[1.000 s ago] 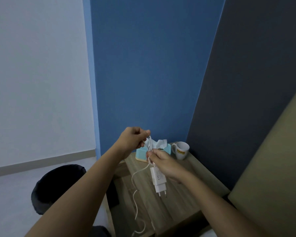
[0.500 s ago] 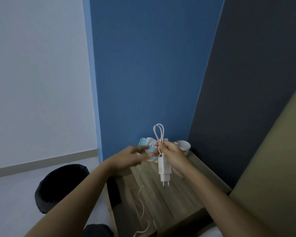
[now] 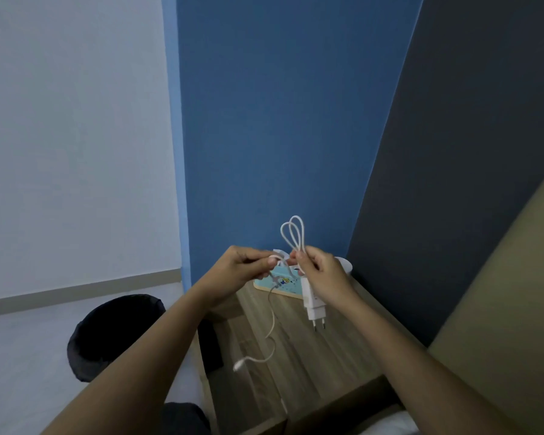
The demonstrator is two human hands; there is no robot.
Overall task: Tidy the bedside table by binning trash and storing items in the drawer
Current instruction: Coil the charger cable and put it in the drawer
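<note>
My right hand (image 3: 322, 273) holds a white charger plug (image 3: 313, 304), pins down, above the wooden bedside table (image 3: 321, 356). The same hand pinches its white cable (image 3: 292, 235), folded into two loops that stick up above my fingers. My left hand (image 3: 242, 271) grips the cable just left of the loops. The loose end hangs down and curls to its connector (image 3: 237, 367) over the table's front left. A black bin (image 3: 113, 334) stands on the floor left of the table.
A light blue tissue box (image 3: 280, 284) lies at the back of the table behind my hands. A white mug (image 3: 346, 265) peeks out behind my right hand in the back corner. Blue and dark walls close the back and right.
My left hand came back up to the cable beside my right hand. A second loop now stands above my right fingers, and the hanging tail is shorter.
</note>
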